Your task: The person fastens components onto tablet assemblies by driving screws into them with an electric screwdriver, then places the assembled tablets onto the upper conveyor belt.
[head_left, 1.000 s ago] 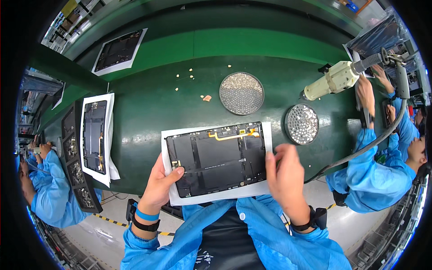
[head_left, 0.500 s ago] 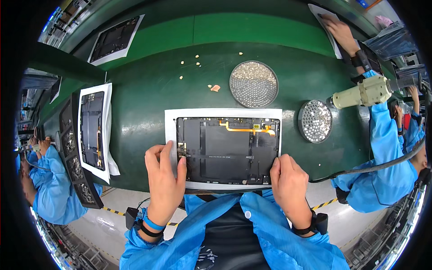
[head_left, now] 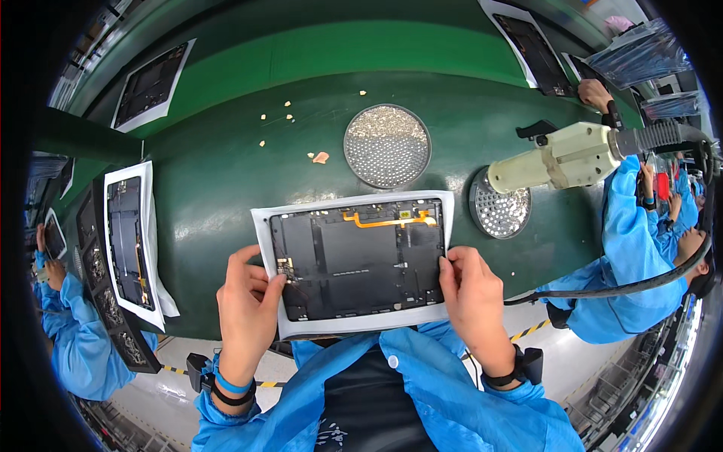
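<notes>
An opened tablet (head_left: 346, 260), with black inner parts and an orange flex cable (head_left: 388, 220) near its far edge, lies on a white foam sheet (head_left: 361, 322) before me. Sheet and tablet sit slightly turned on the green bench. My left hand (head_left: 245, 316) pinches the left edge, thumb on top and fingers at the sheet's side. At the right edge, my right hand (head_left: 477, 301) grips in the same way, its thumb against the tablet's side. The fingers' undersides are hidden.
Beyond the tablet stands a round dish (head_left: 387, 147) of tiny metal pieces, with a smaller dish (head_left: 501, 207) to its right. A cream-coloured corded tool (head_left: 553, 160) hangs over that one. Another opened tablet (head_left: 128, 241) lies left, beside a black compartment tray (head_left: 120, 316). A co-worker's hand (head_left: 595, 94) is far right.
The tablet and its sheet have turned slightly counterclockwise between my hands. My view has shifted. The co-worker's hand has moved off one tablet at the upper right, which now shows.
</notes>
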The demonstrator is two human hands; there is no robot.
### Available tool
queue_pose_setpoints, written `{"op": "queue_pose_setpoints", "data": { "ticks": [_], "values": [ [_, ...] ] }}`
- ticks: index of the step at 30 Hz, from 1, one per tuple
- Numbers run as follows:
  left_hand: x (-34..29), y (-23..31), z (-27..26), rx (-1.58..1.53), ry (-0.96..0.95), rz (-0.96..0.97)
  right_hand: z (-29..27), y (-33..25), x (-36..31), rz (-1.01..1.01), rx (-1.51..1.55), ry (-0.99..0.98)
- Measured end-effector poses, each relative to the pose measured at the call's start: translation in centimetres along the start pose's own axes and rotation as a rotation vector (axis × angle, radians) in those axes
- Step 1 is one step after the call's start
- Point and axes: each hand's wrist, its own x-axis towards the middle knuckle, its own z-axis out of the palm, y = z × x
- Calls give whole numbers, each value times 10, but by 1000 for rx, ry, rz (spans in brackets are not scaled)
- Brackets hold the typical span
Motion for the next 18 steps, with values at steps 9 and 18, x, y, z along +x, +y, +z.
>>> {"op": "queue_pose_setpoints", "data": {
  "ticks": [9, 18],
  "values": [
    [11, 26, 14, 74, 81, 64, -48, -16, 50, -18, 93, 404],
    [64, 57, 62, 153, 56, 746, -40, -23, 139, -33, 652, 740]
  ]
}}
